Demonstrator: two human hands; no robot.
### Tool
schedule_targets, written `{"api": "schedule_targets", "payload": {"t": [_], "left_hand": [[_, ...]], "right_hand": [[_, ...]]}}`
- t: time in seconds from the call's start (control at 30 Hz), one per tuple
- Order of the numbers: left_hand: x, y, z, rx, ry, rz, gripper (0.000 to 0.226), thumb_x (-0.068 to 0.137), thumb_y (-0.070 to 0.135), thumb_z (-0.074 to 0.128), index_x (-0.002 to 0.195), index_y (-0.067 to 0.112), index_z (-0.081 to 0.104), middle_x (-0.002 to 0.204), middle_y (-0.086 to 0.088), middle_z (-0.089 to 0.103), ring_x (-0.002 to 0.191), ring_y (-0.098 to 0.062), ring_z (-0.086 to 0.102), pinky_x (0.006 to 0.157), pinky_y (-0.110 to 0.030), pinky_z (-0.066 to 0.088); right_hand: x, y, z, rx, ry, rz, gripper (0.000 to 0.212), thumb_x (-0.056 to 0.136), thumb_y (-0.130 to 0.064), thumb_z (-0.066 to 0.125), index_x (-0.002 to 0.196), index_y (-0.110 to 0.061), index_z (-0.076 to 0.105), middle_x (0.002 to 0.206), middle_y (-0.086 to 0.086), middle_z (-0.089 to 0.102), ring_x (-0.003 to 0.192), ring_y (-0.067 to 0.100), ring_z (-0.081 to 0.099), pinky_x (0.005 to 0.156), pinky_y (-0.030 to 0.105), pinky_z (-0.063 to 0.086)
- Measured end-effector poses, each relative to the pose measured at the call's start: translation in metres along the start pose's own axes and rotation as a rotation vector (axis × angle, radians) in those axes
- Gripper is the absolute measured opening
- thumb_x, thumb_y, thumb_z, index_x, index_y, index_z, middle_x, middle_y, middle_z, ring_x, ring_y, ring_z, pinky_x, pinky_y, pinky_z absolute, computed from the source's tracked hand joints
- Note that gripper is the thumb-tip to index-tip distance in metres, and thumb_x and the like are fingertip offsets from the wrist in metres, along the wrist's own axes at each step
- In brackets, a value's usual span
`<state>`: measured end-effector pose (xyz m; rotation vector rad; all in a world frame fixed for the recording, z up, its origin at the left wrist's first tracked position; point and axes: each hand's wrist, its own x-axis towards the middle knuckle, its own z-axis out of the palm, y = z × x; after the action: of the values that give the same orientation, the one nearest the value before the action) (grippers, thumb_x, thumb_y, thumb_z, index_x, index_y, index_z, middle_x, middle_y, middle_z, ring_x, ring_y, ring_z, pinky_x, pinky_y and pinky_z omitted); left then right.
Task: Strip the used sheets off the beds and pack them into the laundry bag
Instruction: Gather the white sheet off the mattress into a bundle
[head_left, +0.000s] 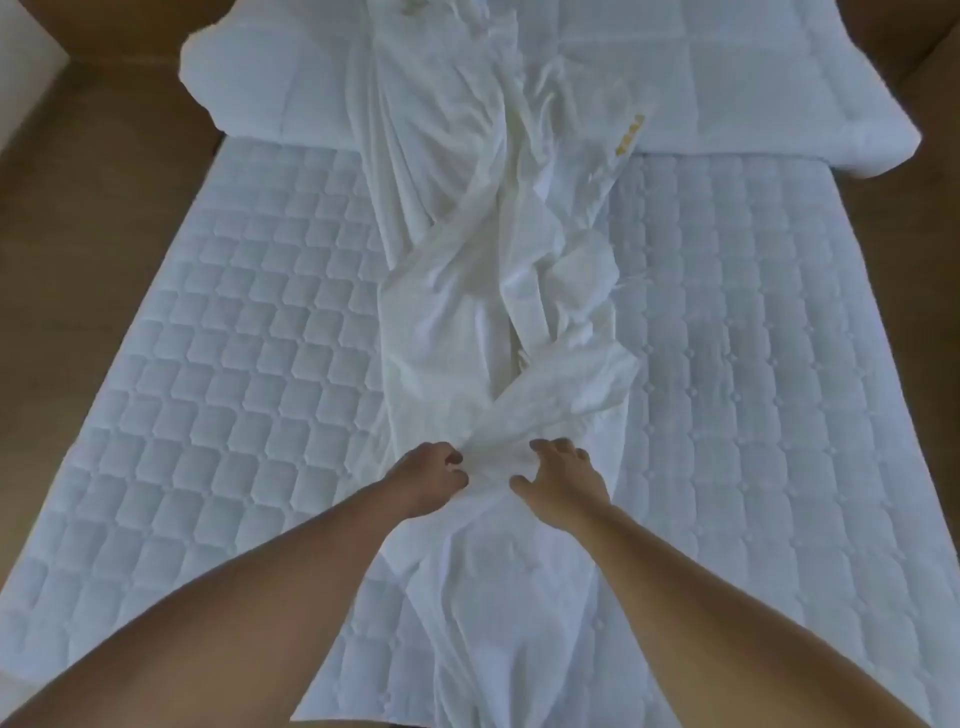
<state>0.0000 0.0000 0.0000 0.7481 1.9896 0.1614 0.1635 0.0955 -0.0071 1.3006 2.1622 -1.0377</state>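
Hands meet over the middle of the mattress (208, 364), reaching in from its near end. The left hand (431, 478) has its fingers curled tight round a gather of the white sheet (467, 291), knuckles up. Just beside it, the right hand (563, 478) lies on the same gather, fingers bent over the top and thumb hooked in from the near side, pinching the cloth between them.

The sheet is bunched into one long rumpled strip that runs down the middle of the mattress, from the near edge all the way to the far end. On both sides of the strip the quilted top of the mattress lies bare. Farther up, a small yellow tag (629, 135) shows on the right side of the strip. At the far end the sheet runs up over a puffy white duvet (753, 78) that stretches across the full width. Brown floor (78, 234) shows to the left.
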Motion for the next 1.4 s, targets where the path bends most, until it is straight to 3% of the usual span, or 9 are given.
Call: {"api": "schedule_targets", "payload": {"t": [0.1, 0.2, 0.4, 0.63, 0.77, 0.93, 1.07, 1.23, 1.4], "left_hand": [[0.028, -0.006, 0.007, 0.043, 0.139, -0.012, 0.059, 0.091, 0.039, 0.065, 0.143, 0.021, 0.046, 0.15, -0.002, 0.041, 0.131, -0.026, 0.048, 0.104, -0.04, 0.045], [0.048, -0.017, 0.018, 0.129, 0.159, -0.067, 0.091, 0.081, 0.06, 0.068, 0.155, 0.034, 0.02, 0.165, 0.003, 0.002, 0.152, -0.024, 0.006, 0.114, -0.053, 0.029], [0.083, -0.039, 0.021, 0.004, 0.22, -0.171, 0.136, 0.059, 0.073, 0.079, 0.15, 0.05, -0.019, 0.158, 0.006, -0.036, 0.15, -0.03, -0.025, 0.114, -0.07, 0.016], [0.082, -0.038, 0.019, -0.163, 0.2, -0.1, 0.133, 0.063, 0.062, 0.083, 0.154, 0.045, -0.013, 0.164, -0.008, -0.011, 0.145, -0.038, 0.027, 0.11, -0.044, 0.035], [0.07, -0.04, 0.029, -0.097, 0.131, 0.003, 0.125, 0.072, 0.052, 0.081, 0.157, 0.033, -0.008, 0.153, -0.013, 0.031, 0.133, -0.038, 0.045, 0.103, -0.043, 0.041], [0.052, -0.043, 0.01, -0.202, 0.15, 0.139, 0.075, 0.078, 0.034, 0.078, 0.143, 0.015, 0.046, 0.129, -0.005, 0.062, 0.119, -0.029, 0.059, 0.095, -0.036, 0.049], [0.024, -0.023, -0.029, -0.303, 0.282, 0.191, 0.032, 0.079, 0.023, 0.074, 0.107, 0.01, 0.066, 0.095, -0.002, 0.067, 0.094, -0.026, 0.065, 0.074, -0.033, 0.05], [-0.013, 0.027, -0.074, -0.501, 0.568, 0.382, 0.033, 0.068, 0.031, 0.065, 0.084, 0.003, 0.06, 0.082, -0.017, 0.067, 0.078, -0.036, 0.063, 0.07, -0.05, 0.054], [-0.039, 0.04, -0.077, -0.652, 0.674, 0.402, 0.022, 0.07, 0.032, 0.065, 0.07, 0.012, 0.054, 0.066, 0.004, 0.055, 0.065, -0.018, 0.053, 0.059, -0.034, 0.042]], "right_hand": [[0.028, 0.004, 0.013, -0.086, 0.107, 0.066, 0.085, 0.087, -0.07, 0.05, 0.156, -0.033, 0.018, 0.164, 0.002, 0.011, 0.151, 0.031, 0.01, 0.112, 0.059, 0.027], [0.049, 0.007, 0.029, -0.04, 0.132, 0.173, 0.109, 0.074, -0.082, 0.056, 0.155, -0.046, -0.007, 0.163, -0.003, -0.023, 0.15, 0.038, -0.019, 0.109, 0.075, 0.019], [0.067, 0.012, 0.048, 0.234, 0.233, 0.329, 0.136, 0.058, -0.07, 0.078, 0.144, -0.057, -0.025, 0.155, -0.008, -0.04, 0.15, 0.043, -0.009, 0.106, 0.068, 0.035], [0.061, -0.007, 0.053, 0.33, 0.324, 0.472, 0.151, 0.056, -0.062, 0.087, 0.151, -0.041, -0.028, 0.163, 0.01, -0.029, 0.138, 0.043, 0.037, 0.101, 0.045, 0.044], [0.047, -0.012, 0.059, 0.564, 0.273, 0.616, 0.16, 0.048, -0.065, 0.089, 0.151, -0.034, -0.03, 0.159, 0.021, 0.012, 0.121, 0.045, 0.052, 0.089, 0.049, 0.054], [0.033, -0.032, 0.057, 0.785, 0.207, 0.416, 0.122, 0.064, -0.039, 0.09, 0.156, -0.03, 0.012, 0.134, -0.001, 0.052, 0.115, 0.029, 0.055, 0.08, 0.039, 0.046], [0.019, -0.053, 0.026, 0.927, 0.258, 0.271, 0.046, 0.072, -0.014, 0.082, 0.109, -0.025, 0.059, 0.096, -0.004, 0.065, 0.083, 0.021, 0.062, 0.064, 0.034, 0.052], [0.005, -0.08, -0.032, 1.129, 0.452, -0.104, 0.037, 0.078, -0.002, 0.074, 0.097, -0.032, 0.063, 0.091, -0.005, 0.071, 0.089, 0.021, 0.07, 0.075, 0.038, 0.06], [-0.019, -0.089, -0.059, 1.099, 0.495, -0.288, 0.034, 0.081, -0.008, 0.074, 0.101, -0.034, 0.064, 0.09, -0.014, 0.071, 0.084, 0.005, 0.067, 0.069, 0.02, 0.053]]}}
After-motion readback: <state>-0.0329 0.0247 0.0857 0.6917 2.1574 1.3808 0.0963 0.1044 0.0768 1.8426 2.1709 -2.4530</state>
